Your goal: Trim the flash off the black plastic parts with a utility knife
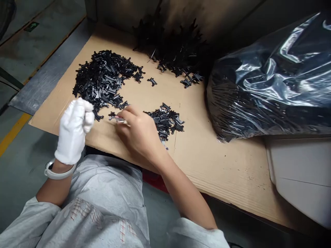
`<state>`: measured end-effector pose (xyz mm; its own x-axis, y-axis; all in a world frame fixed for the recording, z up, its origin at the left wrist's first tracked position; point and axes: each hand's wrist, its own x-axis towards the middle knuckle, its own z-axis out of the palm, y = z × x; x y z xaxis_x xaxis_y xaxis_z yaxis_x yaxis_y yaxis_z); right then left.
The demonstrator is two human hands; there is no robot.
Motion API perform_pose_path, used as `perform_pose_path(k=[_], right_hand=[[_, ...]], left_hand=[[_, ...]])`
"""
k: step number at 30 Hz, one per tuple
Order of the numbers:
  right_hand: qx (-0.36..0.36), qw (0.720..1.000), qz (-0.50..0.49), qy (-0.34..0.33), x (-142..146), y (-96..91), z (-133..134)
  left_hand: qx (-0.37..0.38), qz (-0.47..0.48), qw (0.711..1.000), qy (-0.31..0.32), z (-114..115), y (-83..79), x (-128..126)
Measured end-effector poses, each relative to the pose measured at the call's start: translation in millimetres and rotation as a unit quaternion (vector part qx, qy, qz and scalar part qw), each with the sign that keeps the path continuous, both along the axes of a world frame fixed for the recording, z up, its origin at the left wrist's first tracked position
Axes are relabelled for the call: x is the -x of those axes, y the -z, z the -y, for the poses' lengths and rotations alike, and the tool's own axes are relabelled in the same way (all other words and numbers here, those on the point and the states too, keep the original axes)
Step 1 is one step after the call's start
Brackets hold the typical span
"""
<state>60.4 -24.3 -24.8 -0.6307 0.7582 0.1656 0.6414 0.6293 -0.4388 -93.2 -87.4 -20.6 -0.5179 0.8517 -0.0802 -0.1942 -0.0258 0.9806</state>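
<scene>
My left hand, in a white glove, is raised over the near left edge of the cardboard, its fingers curled closed. Whatever might be inside them is hidden. My right hand is bare and pinches a small silvery tool whose kind I cannot make out. Right at the tool's tip is a small black plastic part. Beyond my left hand spreads a large pile of black plastic parts. A smaller pile of such parts lies just right of my right hand, which partly covers it.
Cardboard covers the table. One loose part lies between the piles. A dark heap of parts stands at the back in shadow. On the right, a bulging black plastic bag rests above a pale grey bin.
</scene>
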Motion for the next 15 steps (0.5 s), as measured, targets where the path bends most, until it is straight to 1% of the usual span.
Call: perform_pose_path(k=[1, 2, 3, 5, 7, 9, 11, 12, 14, 15], right_hand=[[0.01, 0.996, -0.086, 0.023, -5, -2.7, 3], [0.02, 0.985, -0.167, 0.046, -9, -5.8, 7], [0.032, 0.97, -0.231, 0.065, -12, -9.0, 12], [0.073, 0.95, -0.293, 0.079, -15, -14.6, 24], [0.113, 0.942, -0.307, 0.07, -16, -17.8, 34], [0.133, 0.943, -0.3, 0.053, -21, -18.8, 41], [0.136, 0.949, -0.283, 0.026, -29, -19.0, 44], [0.135, 0.953, -0.273, 0.009, -34, -19.0, 45], [0.122, 0.959, -0.255, -0.014, -43, -19.1, 46], [0.107, 0.962, -0.248, -0.021, -46, -19.1, 46]], left_hand=[[0.002, 0.0, 1.0, 0.005, -1, 2.6, -6], [0.01, 0.001, 1.0, 0.014, -2, 5.1, -14], [0.032, -0.005, 0.999, 0.042, -3, 7.5, -23], [0.077, -0.036, 0.993, 0.085, -2, 12.5, -39], [0.083, -0.089, 0.988, 0.091, 2, 18.5, -50], [0.042, -0.189, 0.978, 0.083, 6, 26.0, -52], [-0.009, -0.299, 0.95, 0.084, 10, 33.8, -47], [-0.025, -0.335, 0.938, 0.089, 12, 36.9, -44], [-0.039, -0.362, 0.926, 0.102, 15, 39.1, -40], [-0.045, -0.366, 0.923, 0.109, 16, 37.4, -40]])
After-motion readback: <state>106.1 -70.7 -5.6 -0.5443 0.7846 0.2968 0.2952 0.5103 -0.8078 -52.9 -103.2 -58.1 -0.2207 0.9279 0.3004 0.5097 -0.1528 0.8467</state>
